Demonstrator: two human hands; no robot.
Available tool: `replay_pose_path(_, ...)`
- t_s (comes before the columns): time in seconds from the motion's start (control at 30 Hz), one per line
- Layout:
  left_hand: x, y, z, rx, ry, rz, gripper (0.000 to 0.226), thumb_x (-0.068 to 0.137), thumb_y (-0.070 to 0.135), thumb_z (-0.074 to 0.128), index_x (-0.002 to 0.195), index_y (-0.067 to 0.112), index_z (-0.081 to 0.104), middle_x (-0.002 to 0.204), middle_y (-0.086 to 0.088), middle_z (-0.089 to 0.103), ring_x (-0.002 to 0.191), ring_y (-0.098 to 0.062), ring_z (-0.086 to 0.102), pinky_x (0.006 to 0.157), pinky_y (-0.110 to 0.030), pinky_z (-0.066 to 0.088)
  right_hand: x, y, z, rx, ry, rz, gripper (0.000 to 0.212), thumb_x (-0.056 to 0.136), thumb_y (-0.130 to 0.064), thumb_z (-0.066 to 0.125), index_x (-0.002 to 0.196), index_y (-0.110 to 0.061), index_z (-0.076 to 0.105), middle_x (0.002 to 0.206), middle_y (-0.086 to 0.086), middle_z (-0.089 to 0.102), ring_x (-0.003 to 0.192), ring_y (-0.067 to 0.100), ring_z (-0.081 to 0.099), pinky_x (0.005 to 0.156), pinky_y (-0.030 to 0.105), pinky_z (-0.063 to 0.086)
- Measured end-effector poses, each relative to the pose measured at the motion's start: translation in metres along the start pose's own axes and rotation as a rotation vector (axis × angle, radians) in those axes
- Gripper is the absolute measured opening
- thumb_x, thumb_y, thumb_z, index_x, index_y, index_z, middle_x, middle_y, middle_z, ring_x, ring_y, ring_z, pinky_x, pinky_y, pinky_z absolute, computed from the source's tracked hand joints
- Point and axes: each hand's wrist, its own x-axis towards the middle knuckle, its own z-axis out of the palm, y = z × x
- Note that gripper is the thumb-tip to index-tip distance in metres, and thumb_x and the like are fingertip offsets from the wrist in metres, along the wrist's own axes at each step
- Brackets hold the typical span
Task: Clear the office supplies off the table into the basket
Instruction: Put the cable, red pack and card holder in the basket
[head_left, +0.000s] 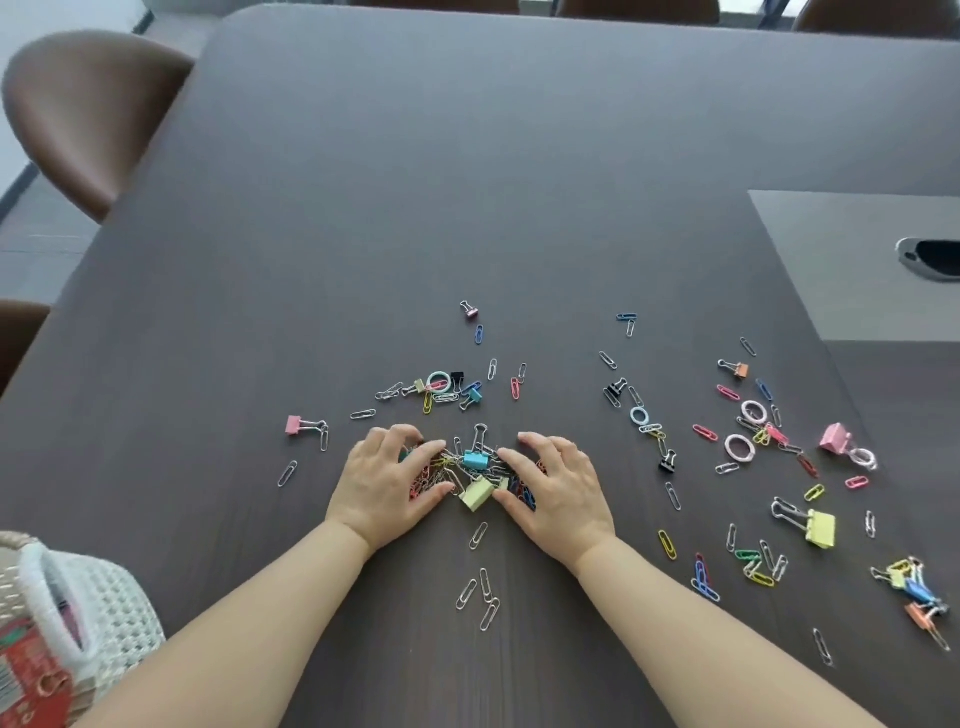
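Paper clips and binder clips of many colours lie scattered over the dark table (467, 182). My left hand (387, 480) and my right hand (558, 488) are cupped on either side of a small pile of clips (475, 470) with a blue binder clip and a pale yellow binder clip (477, 493) in it. Fingers of both hands curl over the pile's edges and touch clips. The white knitted basket (111, 608) sits at the lower left edge, partly cut off by the frame.
More clips lie to the right, among them a yellow binder clip (821, 527), a pink binder clip (835, 438) and several rings. A pink binder clip (294, 425) lies left. A grey panel with a cable port (852, 270) is at right. Brown chairs (88, 114) stand at left.
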Motion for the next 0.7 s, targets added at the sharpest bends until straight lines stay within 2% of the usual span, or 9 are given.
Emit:
replay_pose_path(0.13, -0.002, 0.001, 0.000, -0.016, 0.052, 0.035, 0.038, 0.079, 0.050, 0.043, 0.089, 0.020, 0.063, 0.076, -0.001, 0.055, 0.061, -0.021, 0.057, 0.050, -0.026, 0.048, -0.002, -0.001, 0.003, 0.004, 0.059, -0.003, 0.040, 0.078, -0.056, 0.043, 0.097, -0.024, 0.059, 0.093, 0.000, 0.059, 0.081, 0.020, 0.054, 0.064, 0.029, 0.052)
replay_pose_path(0.23, -0.002, 0.002, 0.003, 0.000, 0.071, 0.058, 0.030, 0.081, 0.045, 0.042, 0.078, 0.019, 0.056, 0.067, 0.001, 0.055, 0.056, -0.021, 0.056, 0.045, -0.027, 0.044, -0.002, -0.001, 0.004, 0.000, 0.098, -0.032, 0.036, 0.080, -0.052, 0.043, 0.085, -0.021, 0.059, 0.076, -0.003, 0.057, 0.065, 0.018, 0.057, 0.049, 0.025, 0.048)
replay_pose_path(0.37, -0.002, -0.002, 0.007, 0.009, 0.105, 0.063, 0.029, 0.083, 0.042, 0.042, 0.072, 0.018, 0.054, 0.064, 0.003, 0.055, 0.055, -0.019, 0.055, 0.044, -0.025, 0.043, -0.003, 0.000, 0.007, -0.012, 0.148, -0.050, 0.030, 0.084, -0.043, 0.043, 0.073, -0.019, 0.057, 0.067, -0.006, 0.058, 0.060, 0.016, 0.057, 0.045, 0.023, 0.043)
replay_pose_path(0.6, -0.001, 0.004, 0.004, 0.078, 0.112, 0.070, 0.033, 0.084, 0.039, 0.039, 0.068, 0.015, 0.054, 0.061, 0.000, 0.054, 0.050, -0.022, 0.056, 0.037, -0.025, 0.041, -0.004, -0.002, 0.008, -0.048, 0.233, -0.047, 0.029, 0.088, -0.033, 0.042, 0.070, -0.017, 0.058, 0.058, -0.006, 0.057, 0.053, 0.017, 0.056, 0.040, 0.024, 0.039)
replay_pose_path(0.67, 0.000, 0.015, -0.003, 0.151, 0.069, -0.006, 0.036, 0.086, 0.039, 0.037, 0.072, 0.012, 0.057, 0.066, -0.003, 0.056, 0.053, -0.024, 0.059, 0.038, -0.026, 0.041, -0.003, -0.007, 0.002, -0.061, 0.200, -0.016, 0.029, 0.087, -0.033, 0.044, 0.067, -0.016, 0.057, 0.054, -0.004, 0.056, 0.049, 0.018, 0.057, 0.037, 0.022, 0.037)
replay_pose_path(0.7, -0.002, 0.024, -0.009, 0.159, -0.022, -0.096, 0.036, 0.090, 0.039, 0.037, 0.083, 0.010, 0.058, 0.077, -0.005, 0.059, 0.064, -0.026, 0.062, 0.045, -0.028, 0.044, -0.003, -0.011, -0.001, -0.063, 0.167, 0.005, 0.027, 0.085, -0.032, 0.049, 0.065, -0.015, 0.056, 0.051, -0.004, 0.056, 0.046, 0.019, 0.057, 0.036, 0.021, 0.036)
